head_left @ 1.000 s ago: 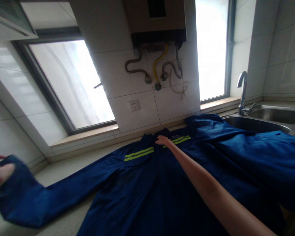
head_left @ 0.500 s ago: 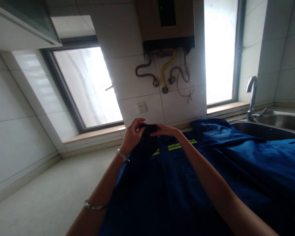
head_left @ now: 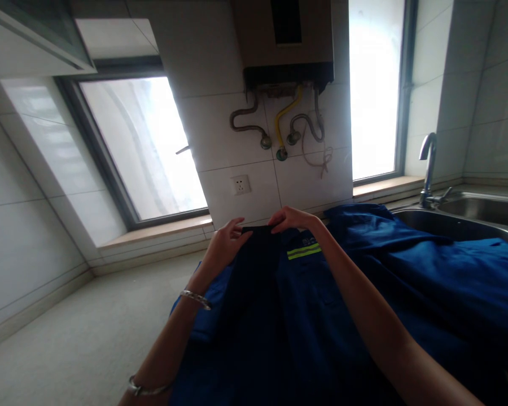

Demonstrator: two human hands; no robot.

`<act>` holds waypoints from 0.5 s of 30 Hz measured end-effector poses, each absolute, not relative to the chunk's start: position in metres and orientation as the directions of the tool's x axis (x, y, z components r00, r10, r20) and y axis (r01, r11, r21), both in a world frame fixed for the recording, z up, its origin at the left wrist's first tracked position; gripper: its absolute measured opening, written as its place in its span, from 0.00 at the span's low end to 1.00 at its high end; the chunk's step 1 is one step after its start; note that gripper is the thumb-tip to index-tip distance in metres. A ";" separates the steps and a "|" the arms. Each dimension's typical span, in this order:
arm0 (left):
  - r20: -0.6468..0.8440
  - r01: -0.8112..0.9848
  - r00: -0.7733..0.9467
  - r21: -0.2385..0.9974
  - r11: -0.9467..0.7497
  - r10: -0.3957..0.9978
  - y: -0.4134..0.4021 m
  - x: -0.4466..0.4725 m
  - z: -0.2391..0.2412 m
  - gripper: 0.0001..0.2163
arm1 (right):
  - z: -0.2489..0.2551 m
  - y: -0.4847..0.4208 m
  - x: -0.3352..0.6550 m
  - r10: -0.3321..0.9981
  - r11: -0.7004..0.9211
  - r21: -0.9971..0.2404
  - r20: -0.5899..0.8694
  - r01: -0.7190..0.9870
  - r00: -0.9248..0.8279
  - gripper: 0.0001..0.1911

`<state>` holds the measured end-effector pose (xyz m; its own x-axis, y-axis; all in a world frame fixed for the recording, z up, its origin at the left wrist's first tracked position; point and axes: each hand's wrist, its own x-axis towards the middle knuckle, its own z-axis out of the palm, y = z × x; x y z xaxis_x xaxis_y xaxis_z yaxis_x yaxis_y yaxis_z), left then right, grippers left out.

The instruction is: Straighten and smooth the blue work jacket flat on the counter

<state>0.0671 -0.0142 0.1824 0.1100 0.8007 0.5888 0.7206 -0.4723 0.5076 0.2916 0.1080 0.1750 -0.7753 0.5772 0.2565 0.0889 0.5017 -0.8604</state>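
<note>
A folded sleeve (head_left: 254, 254) of the blue jacket (head_left: 322, 304) is pinched at its top edge by the left hand (head_left: 225, 243) and right hand (head_left: 291, 219); part of the jacket is draped over the sink (head_left: 449, 217) beside the desk (head_left: 88, 316).

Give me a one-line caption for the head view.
Left hand and right hand pinch a folded sleeve over a blue jacket on the counter.

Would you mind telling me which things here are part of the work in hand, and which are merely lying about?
In hand: left hand and right hand, both pinching the folded sleeve of the blue work jacket spread on the counter.

Lying about: sink, tap, wall socket, water heater.
</note>
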 end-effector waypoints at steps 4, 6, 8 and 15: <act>0.520 0.736 0.140 0.514 -0.439 0.843 -0.013 0.061 0.182 0.14 | 0.174 0.104 0.292 0.565 0.494 -0.862 0.218 0.115 -0.795 0.22; 0.547 0.731 0.122 0.515 -0.448 0.828 -0.015 0.062 0.182 0.13 | 0.172 0.101 0.290 0.537 0.449 -0.885 0.154 0.126 -0.829 0.23; 0.555 0.727 0.128 0.512 -0.458 0.822 -0.018 0.065 0.184 0.13 | 0.170 0.099 0.289 0.508 0.406 -0.904 0.104 0.131 -0.855 0.24; 0.378 0.671 0.296 0.571 -0.473 0.877 -0.029 0.072 0.186 0.10 | 0.170 0.101 0.295 0.475 0.358 -0.928 0.086 0.103 -0.876 0.23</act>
<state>0.0716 -0.0286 0.1865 0.2964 0.8772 0.3777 0.6709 -0.4727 0.5713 0.2946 0.1009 0.1703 -0.8760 0.4747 0.0856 0.1032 0.3577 -0.9281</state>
